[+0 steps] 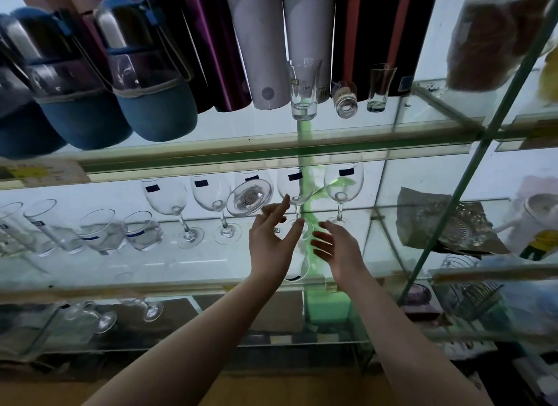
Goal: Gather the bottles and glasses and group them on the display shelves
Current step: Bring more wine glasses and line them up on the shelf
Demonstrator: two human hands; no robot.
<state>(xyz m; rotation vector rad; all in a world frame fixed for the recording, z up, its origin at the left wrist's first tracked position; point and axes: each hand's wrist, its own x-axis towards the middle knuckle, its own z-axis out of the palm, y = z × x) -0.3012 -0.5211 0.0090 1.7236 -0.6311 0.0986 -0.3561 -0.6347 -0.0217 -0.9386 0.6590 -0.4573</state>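
Several clear wine glasses stand in a row on the middle glass shelf (181, 263). My left hand (271, 242) reaches in with straight fingers, its fingertips at the stem of one wine glass (294, 191). My right hand (335, 245) hovers open just right of that stem, holding nothing. A tipped wine glass (249, 197) leans with its foot facing me, just left of my left hand. Another wine glass (342, 188) stands to the right. Short tumblers (142, 230) sit at the shelf's left. On the upper shelf are tall flasks (256, 49) and small glasses (303, 88).
Blue-sleeved bottles (151, 82) hang over the upper shelf at left. A crumpled wrapper with a cut-glass dish (453, 224) and a white mug (537, 218) fill the right bay. More wine glasses (102, 315) and a wire rack (474, 297) sit on the lower shelf.
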